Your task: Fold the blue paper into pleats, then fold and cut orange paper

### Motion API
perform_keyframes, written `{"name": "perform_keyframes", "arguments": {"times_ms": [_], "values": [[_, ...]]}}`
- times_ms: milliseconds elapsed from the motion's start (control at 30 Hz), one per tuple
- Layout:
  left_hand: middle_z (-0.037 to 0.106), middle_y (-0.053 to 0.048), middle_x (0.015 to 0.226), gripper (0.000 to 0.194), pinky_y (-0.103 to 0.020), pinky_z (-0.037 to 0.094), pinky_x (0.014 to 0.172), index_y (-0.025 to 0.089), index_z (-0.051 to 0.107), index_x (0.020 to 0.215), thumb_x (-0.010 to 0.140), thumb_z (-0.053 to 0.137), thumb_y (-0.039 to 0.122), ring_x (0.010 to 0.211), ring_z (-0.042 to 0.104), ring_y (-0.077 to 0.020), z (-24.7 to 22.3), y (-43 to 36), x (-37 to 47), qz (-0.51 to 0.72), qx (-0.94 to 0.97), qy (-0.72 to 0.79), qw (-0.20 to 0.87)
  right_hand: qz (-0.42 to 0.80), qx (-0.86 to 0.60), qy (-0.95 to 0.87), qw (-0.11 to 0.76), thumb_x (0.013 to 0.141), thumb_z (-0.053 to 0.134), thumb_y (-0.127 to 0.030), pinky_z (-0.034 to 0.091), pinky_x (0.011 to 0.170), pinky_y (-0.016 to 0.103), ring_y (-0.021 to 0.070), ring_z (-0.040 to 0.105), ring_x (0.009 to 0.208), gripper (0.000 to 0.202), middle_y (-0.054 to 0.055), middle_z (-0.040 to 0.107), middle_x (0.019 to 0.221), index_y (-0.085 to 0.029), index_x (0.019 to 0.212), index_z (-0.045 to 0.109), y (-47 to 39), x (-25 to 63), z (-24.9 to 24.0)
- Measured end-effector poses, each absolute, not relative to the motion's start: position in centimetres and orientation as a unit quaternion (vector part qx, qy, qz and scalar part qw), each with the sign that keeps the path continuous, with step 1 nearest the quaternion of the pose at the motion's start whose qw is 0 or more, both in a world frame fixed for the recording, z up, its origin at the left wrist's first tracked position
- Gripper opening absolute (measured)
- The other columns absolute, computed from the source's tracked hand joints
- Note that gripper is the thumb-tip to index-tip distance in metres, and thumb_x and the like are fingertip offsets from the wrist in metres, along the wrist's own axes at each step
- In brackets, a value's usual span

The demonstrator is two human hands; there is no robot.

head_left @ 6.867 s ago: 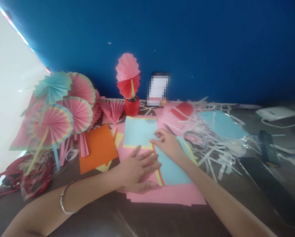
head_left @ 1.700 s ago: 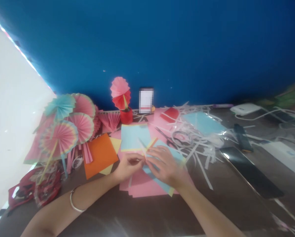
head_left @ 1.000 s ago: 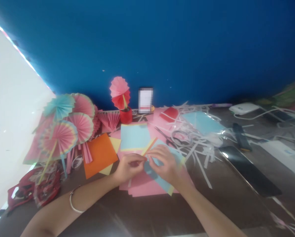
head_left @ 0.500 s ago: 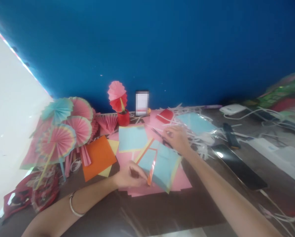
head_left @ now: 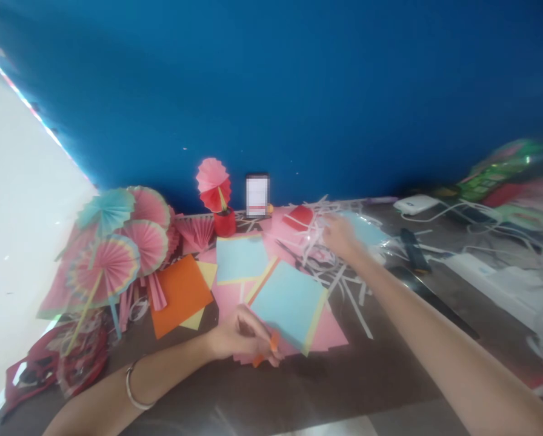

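Note:
My left hand (head_left: 242, 336) is closed in a pinch on an orange paper strip (head_left: 274, 341), which bends around the fingertips near the front of the pink sheets (head_left: 337, 339). Just beyond it lies a blue paper square (head_left: 292, 300) with yellow edges, on top of the pile. My right hand (head_left: 339, 235) is over white paper strips beside a blue sheet in clear plastic (head_left: 366, 227). Its fingers are blurred, and whether they hold anything is not visible. Scissors (head_left: 295, 257) lie on the papers to the left of this hand.
Pleated paper fans (head_left: 112, 266) stand at the left, next to an orange sheet (head_left: 180, 293). A red pot (head_left: 225, 223) with a paper fan and an upright phone (head_left: 257, 197) are near the blue wall. At right lie a black phone (head_left: 435, 297), cables and a power strip (head_left: 489, 278).
My right hand has moved off the scissors, away to the right over the strips. The orange strip, stretched across the blue square before, is now bunched at my left fingertips.

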State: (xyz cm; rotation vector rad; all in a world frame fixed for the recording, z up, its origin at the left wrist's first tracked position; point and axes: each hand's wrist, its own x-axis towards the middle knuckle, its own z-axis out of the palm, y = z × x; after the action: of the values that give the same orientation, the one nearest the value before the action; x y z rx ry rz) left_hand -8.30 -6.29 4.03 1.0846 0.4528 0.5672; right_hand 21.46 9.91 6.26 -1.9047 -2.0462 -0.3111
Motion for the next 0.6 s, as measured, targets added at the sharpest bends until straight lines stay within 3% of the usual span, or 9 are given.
{"name": "perform_keyframes", "arguments": {"times_ms": [67, 167, 233, 333, 467, 600], "values": [[0.07, -0.011, 0.067, 0.023, -0.029, 0.053, 0.059, 0.014, 0.074, 0.07, 0.062, 0.076, 0.035, 0.06, 0.065, -0.0186, 3.9, -6.3, -8.2, 0.292, 0.493, 0.217, 0.79, -0.078, -0.655, -0.716, 0.228, 0.071, 0.046, -0.01, 0.042, 0.086, 0.042, 0.0292, 0.052, 0.108, 0.047, 0.018, 0.057, 0.116, -0.01, 0.118, 0.052, 8.3, 20.6, 7.2], [0.068, -0.008, 0.062, 0.02, -0.027, 0.052, 0.058, 0.014, 0.074, 0.065, 0.061, 0.076, 0.034, 0.056, 0.062, -0.0151, 3.9, -6.3, -7.9, 0.329, 0.465, 0.218, 0.793, 0.034, -0.541, -0.78, 0.313, 0.075, 0.049, -0.017, 0.047, 0.082, 0.039, 0.0246, 0.055, 0.102, 0.045, 0.011, 0.058, 0.114, -0.018, 0.121, 0.049, 2.8, 18.0, 9.0], [0.066, -0.007, 0.06, 0.02, -0.024, 0.05, 0.055, 0.013, 0.073, 0.063, 0.06, 0.077, 0.033, 0.053, 0.06, -0.0127, 4.0, -6.4, -7.8, 0.344, 0.444, 0.216, 0.799, 0.129, -0.447, -0.838, 0.286, 0.078, 0.051, -0.022, 0.049, 0.081, 0.035, 0.0209, 0.057, 0.1, 0.039, 0.007, 0.059, 0.111, -0.023, 0.118, 0.05, -1.8, 16.0, 9.8], [0.065, -0.006, 0.059, 0.021, -0.022, 0.049, 0.052, 0.012, 0.072, 0.062, 0.06, 0.077, 0.032, 0.052, 0.059, -0.0114, 4.2, -6.9, -7.5, 0.349, 0.413, 0.213, 0.814, 0.161, -0.383, -0.859, 0.298, 0.077, 0.057, -0.02, 0.047, 0.086, 0.035, 0.02, 0.056, 0.099, 0.035, 0.007, 0.061, 0.106, -0.024, 0.112, 0.053, -7.4, 13.1, 9.9], [0.066, -0.005, 0.057, 0.018, -0.021, 0.049, 0.051, 0.013, 0.072, 0.062, 0.059, 0.077, 0.03, 0.05, 0.059, -0.0112, 4.3, -7.8, -7.4, 0.349, 0.378, 0.226, 0.828, 0.2, -0.334, -0.849, 0.357, 0.08, 0.051, -0.01, 0.048, 0.077, 0.033, 0.017, 0.058, 0.083, 0.018, 0.004, 0.065, 0.083, -0.022, 0.091, 0.059, -9.6, 10.8, 8.4], [0.067, -0.006, 0.061, 0.021, -0.023, 0.05, 0.054, 0.011, 0.072, 0.064, 0.062, 0.075, 0.032, 0.051, 0.06, -0.0117, 4.9, -8.1, -7.4, 0.308, 0.414, 0.26, 0.816, 0.299, -0.345, -0.779, 0.429, 0.084, 0.051, -0.017, 0.048, 0.071, 0.032, 0.0164, 0.059, 0.076, 0.013, 0.004, 0.065, 0.075, -0.021, 0.085, 0.063, -9.9, 11.0, 7.6]]}}
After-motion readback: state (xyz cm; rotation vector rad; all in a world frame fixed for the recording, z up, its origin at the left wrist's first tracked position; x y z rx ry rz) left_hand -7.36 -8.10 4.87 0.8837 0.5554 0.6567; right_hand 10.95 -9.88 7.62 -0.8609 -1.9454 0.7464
